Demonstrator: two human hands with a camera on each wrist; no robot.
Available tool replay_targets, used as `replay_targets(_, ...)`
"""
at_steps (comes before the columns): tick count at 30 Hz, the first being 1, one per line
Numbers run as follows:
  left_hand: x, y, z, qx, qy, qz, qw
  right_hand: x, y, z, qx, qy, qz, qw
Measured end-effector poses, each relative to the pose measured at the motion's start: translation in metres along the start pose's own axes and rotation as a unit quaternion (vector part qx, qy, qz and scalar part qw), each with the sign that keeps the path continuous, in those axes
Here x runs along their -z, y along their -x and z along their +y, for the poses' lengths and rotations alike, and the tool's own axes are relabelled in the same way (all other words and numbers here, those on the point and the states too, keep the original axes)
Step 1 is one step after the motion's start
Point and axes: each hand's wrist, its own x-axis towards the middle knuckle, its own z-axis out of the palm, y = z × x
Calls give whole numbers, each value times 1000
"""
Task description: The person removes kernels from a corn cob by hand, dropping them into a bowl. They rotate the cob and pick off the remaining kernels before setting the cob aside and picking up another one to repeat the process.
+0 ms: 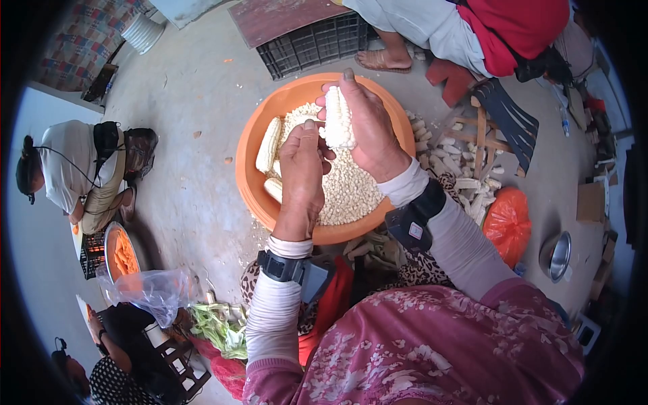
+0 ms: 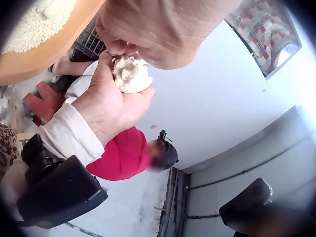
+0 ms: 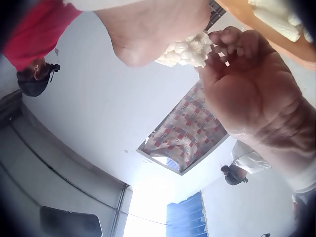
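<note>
An ear of pale corn (image 1: 339, 120) stands above the orange basin (image 1: 246, 165), gripped by my right hand (image 1: 371, 131) with the thumb up along its side. My left hand (image 1: 302, 169) is at the cob's left side, fingers curled and touching it. Small pale kernels show among the left fingers (image 3: 237, 44) in the right wrist view. The left wrist view shows the cob's broken end (image 2: 131, 74) in my right hand (image 2: 111, 101), with my left hand (image 2: 163, 29) above. Loose kernels (image 1: 347, 192) fill the basin, beside whole ears (image 1: 268, 145).
Bare cobs (image 1: 445, 158) lie right of the basin, near a wooden stool (image 1: 480, 138) and red bag (image 1: 507, 223). A black crate (image 1: 310, 50) stands behind. Several people sit around. Husks (image 1: 219, 327) and a bowl of orange pieces (image 1: 123, 250) are at the left.
</note>
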Motion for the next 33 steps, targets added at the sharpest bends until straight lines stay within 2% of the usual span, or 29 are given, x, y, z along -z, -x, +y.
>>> replay_targets(6, 1, 1, 6, 3, -43, -31, 999, -1, 2, -1, -6, 6, -11, 1000)
replay_targets(8, 2, 2, 7, 11, -91, -72, 993, -1, 2, 1, -5, 9, -20, 1000)
replay_targets(11, -1, 3, 4, 26, -124, -71, 989, -2, 1, 4, 24, 24, -24, 999)
replay_targets(23, 5, 3, 10, -5, -111, -144, 983, 4, 1, -4, 14, 39, -67, 997)
replay_targets(32, 9, 1, 12, 26, -81, -160, 983, 7, -1, -6, -9, 22, -84, 996)
replay_targets(33, 11, 0, 11, 26, -81, -160, 983, 10, -2, -6, -31, -20, -85, 996)
